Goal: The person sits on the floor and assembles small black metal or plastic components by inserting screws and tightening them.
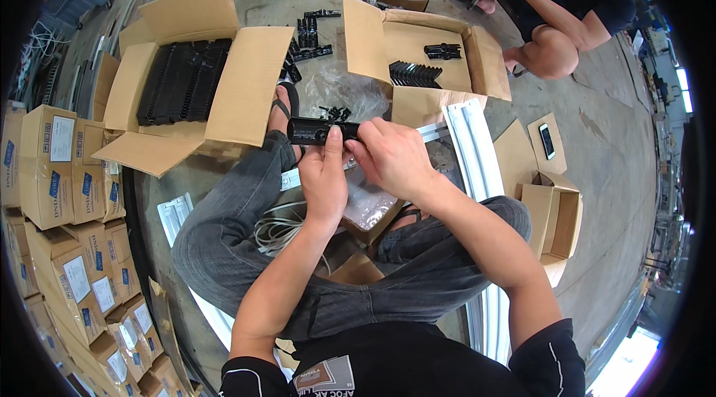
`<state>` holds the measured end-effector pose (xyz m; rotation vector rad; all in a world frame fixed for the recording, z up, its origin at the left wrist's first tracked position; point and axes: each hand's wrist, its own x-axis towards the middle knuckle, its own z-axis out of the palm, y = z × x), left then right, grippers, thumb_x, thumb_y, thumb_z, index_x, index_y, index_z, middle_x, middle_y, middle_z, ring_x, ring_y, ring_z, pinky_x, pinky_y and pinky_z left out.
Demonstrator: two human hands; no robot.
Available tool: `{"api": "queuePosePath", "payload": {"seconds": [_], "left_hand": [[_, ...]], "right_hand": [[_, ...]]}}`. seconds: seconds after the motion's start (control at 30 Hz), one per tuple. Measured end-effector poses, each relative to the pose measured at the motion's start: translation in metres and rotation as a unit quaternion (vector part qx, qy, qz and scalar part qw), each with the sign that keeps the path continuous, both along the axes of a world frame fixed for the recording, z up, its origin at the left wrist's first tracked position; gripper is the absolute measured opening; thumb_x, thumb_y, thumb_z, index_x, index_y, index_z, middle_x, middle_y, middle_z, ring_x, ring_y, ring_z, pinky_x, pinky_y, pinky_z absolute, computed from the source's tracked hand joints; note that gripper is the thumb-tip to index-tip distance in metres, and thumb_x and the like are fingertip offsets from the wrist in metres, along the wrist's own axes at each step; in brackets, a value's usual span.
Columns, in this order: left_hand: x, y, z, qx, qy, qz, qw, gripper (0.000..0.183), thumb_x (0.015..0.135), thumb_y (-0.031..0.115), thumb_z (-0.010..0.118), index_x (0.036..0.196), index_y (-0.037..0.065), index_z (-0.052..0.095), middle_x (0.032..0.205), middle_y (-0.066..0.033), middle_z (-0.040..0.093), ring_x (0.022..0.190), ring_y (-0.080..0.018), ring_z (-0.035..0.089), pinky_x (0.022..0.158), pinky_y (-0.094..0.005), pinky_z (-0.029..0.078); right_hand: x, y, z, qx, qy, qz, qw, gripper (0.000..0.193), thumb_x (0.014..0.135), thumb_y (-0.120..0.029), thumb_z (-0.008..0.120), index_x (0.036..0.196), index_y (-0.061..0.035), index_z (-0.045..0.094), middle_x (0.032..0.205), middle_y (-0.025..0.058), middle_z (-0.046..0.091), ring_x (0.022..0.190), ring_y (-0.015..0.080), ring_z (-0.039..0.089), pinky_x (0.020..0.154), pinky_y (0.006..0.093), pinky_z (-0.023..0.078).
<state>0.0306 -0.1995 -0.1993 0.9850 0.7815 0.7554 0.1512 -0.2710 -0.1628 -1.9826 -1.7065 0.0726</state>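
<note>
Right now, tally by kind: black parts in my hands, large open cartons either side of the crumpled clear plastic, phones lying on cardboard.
Black part in left hand and right hand: 1
Large open cartons (left carton, right carton): 2
Phone on cardboard: 1
Total: 4

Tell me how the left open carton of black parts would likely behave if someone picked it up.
The carton is probably heavy for its size, as rows of black parts fill much of it. Its flaps may flop, being folded outward. With flat sides, it seems unlikely to roll.
</note>
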Motion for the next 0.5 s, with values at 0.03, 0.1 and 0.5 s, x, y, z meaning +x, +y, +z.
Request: {"api": "queuePosePath", "payload": {"seconds": [0.03, 0.1, 0.5], "left_hand": [[-0.001, 0.001, -0.002, 0.000, 0.000, 0.000, 1.000, 0.035, 0.104, 0.029, 0.051, 0.108, -0.004, 0.062, 0.100, -0.0066, 0.065, 0.087, -0.0099, 0.062, 0.080, -0.0267, 0.053], [-0.007, 0.006, -0.005, -0.009, 0.030, -0.025, 0.999, 0.035, 0.104, 0.029, 0.051, 0.109, -0.004, 0.061, 0.103, -0.0070, 0.065, 0.088, -0.0105, 0.062, 0.081, -0.0275, 0.054], [-0.005, 0.005, -0.002, -0.072, -0.020, -0.019, 0.997, 0.033, 0.104, 0.030, 0.052, 0.110, -0.001, 0.061, 0.104, -0.0068, 0.066, 0.086, -0.0117, 0.063, 0.078, -0.0279, 0.054]], "right_hand": [[0.001, -0.001, -0.002, -0.036, -0.011, -0.001, 0.999, 0.025, 0.081, -0.018, 0.069, 0.087, -0.0033, 0.050, 0.080, 0.0135, 0.056, 0.070, 0.0337, 0.062, 0.059, 0.0435, 0.050], [-0.003, 0.000, 0.007, -0.027, 0.004, -0.002, 1.000, 0.025, 0.082, -0.018, 0.069, 0.086, -0.0031, 0.050, 0.079, 0.0135, 0.056, 0.070, 0.0334, 0.062, 0.058, 0.0437, 0.050], [-0.005, 0.004, 0.009, 0.007, 0.008, -0.011, 1.000, 0.021, 0.080, -0.013, 0.070, 0.089, -0.0042, 0.053, 0.081, 0.0121, 0.054, 0.072, 0.0320, 0.060, 0.060, 0.0418, 0.048]]}}
